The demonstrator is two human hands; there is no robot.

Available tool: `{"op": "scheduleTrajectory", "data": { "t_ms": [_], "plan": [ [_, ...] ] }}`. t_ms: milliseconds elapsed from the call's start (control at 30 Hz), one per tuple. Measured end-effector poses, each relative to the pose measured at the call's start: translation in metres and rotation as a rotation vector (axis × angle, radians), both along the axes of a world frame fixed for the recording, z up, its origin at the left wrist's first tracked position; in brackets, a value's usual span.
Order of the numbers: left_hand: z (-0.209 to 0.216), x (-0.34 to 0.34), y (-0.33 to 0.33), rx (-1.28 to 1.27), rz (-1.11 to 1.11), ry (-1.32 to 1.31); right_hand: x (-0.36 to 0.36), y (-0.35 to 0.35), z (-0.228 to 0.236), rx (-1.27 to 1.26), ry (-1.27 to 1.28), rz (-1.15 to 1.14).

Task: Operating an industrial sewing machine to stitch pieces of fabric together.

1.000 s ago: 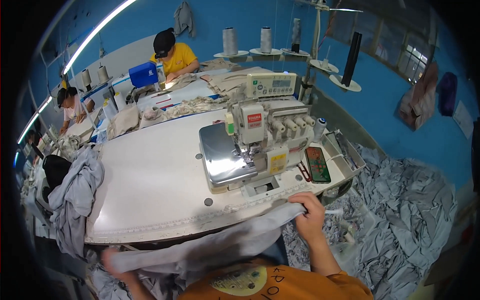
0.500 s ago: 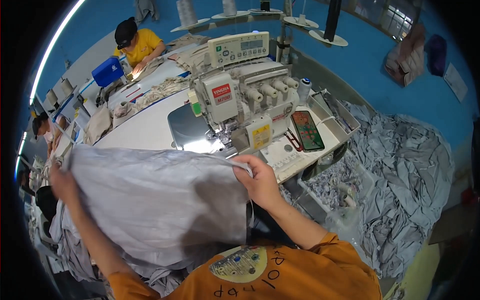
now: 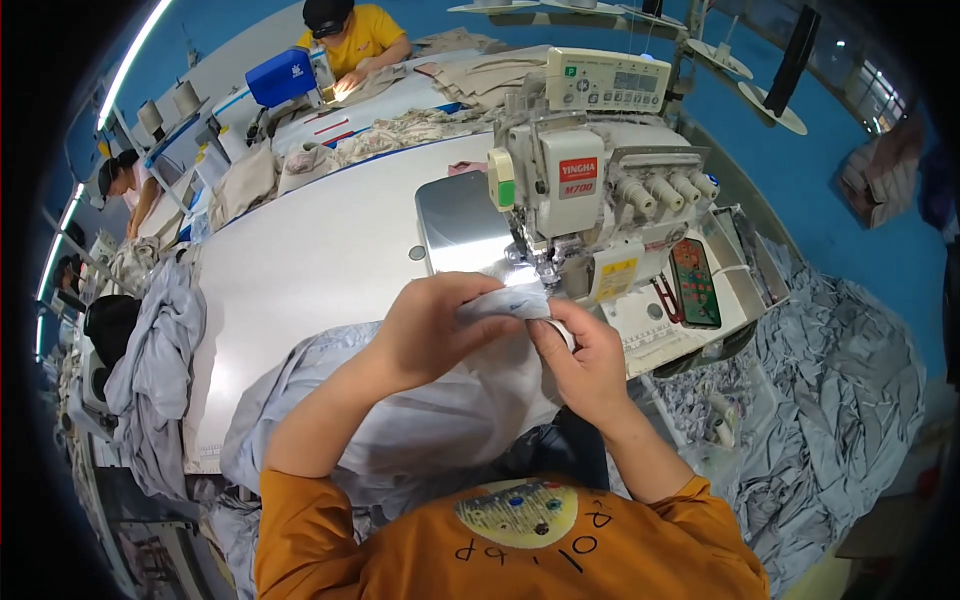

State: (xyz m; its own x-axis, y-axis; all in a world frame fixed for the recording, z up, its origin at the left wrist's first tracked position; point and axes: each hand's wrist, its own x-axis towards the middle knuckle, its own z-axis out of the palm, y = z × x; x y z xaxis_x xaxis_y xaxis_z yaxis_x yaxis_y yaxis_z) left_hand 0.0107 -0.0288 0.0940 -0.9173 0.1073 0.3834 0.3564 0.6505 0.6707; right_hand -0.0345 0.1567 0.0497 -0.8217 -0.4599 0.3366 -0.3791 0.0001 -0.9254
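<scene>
Both of my hands grip the edge of a light grey piece of fabric point(image 3: 430, 415) just in front of an overlock sewing machine point(image 3: 600, 185). My left hand point(image 3: 430, 325) pinches a folded part of the edge between thumb and fingers. Close beside it, my right hand point(image 3: 585, 362) holds the same edge, thumb against fingers. The rest of the cloth hangs over the table's front edge toward my lap. Under the needle area, the lit metal plate point(image 3: 460, 225) lies just beyond my fingers.
A phone point(image 3: 694, 283) and red thread snips point(image 3: 667, 298) lie right of the machine. Grey fabric heaps point(image 3: 840, 420) fill the right side; more grey cloth point(image 3: 160, 340) hangs at the table's left end. Beyond the white table point(image 3: 300, 250), a person in yellow point(image 3: 365, 40) sews.
My left hand has come from the far left to beside my right hand, bringing the fabric edge together. The spread cloth now hangs gathered, and the view has shifted left.
</scene>
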Motion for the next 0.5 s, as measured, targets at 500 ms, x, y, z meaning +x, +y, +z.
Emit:
{"op": "scheduleTrajectory", "data": {
  "t_ms": [500],
  "plan": [
    [-0.017, 0.000, 0.003, -0.139, 0.123, 0.138, 0.015, 0.029, 0.018, -0.038, 0.402, 0.020]
  ]
}}
